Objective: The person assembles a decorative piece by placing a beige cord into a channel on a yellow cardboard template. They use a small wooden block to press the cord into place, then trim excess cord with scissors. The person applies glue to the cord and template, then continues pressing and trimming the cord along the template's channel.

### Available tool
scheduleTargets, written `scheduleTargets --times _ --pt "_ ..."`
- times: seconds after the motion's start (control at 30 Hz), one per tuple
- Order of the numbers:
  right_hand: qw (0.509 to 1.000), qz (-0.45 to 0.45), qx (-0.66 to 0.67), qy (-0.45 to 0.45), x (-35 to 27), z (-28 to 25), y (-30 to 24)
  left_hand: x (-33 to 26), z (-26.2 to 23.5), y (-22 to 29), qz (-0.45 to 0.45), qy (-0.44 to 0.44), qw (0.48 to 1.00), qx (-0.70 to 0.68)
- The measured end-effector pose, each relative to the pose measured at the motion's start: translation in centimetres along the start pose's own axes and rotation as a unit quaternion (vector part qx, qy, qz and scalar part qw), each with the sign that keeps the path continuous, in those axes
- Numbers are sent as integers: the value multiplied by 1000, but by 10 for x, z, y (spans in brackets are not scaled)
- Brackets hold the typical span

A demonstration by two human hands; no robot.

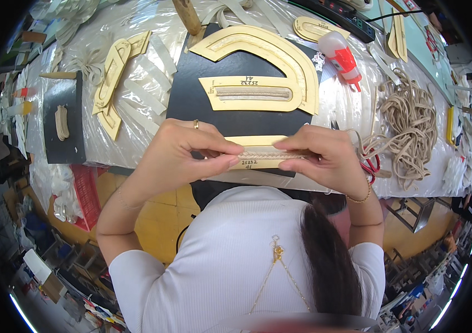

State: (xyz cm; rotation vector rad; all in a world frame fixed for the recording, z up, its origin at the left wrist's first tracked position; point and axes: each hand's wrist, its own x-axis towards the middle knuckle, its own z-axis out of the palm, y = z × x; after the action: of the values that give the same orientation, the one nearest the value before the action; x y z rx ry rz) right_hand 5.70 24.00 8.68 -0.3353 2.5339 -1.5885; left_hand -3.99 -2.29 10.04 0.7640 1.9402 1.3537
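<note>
A narrow beige braided strip (266,156) runs between my two hands, in front of a cream slotted template (252,164) at the near edge of the black board (183,94). My left hand (188,149) pinches the strip's left end between thumb and fingertips. At the other end, my right hand (327,154) is closed on it too, thumb below and fingers above, slightly blurred. Just beyond lies another cream template (209,89), its slot filled with beige strips (252,93). A larger curved cream template (272,44) bends around it.
Right of the board are a white-and-red squeeze bottle (342,60), a tangled heap of beige cord (410,125) and red loops like scissor handles (373,166). More templates (115,77) and a small dark board (61,150) lie left. A wooden stick (187,16) stands behind.
</note>
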Motion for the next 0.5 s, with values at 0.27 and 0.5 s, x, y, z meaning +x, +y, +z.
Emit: scheduleTargets --times 0.27,0.5 --pt "976 60 -159 132 -12 -31 19 28 17 -67 87 122 949 278" --pt "762 24 -410 501 -89 -162 -29 25 55 -133 79 163 860 476"
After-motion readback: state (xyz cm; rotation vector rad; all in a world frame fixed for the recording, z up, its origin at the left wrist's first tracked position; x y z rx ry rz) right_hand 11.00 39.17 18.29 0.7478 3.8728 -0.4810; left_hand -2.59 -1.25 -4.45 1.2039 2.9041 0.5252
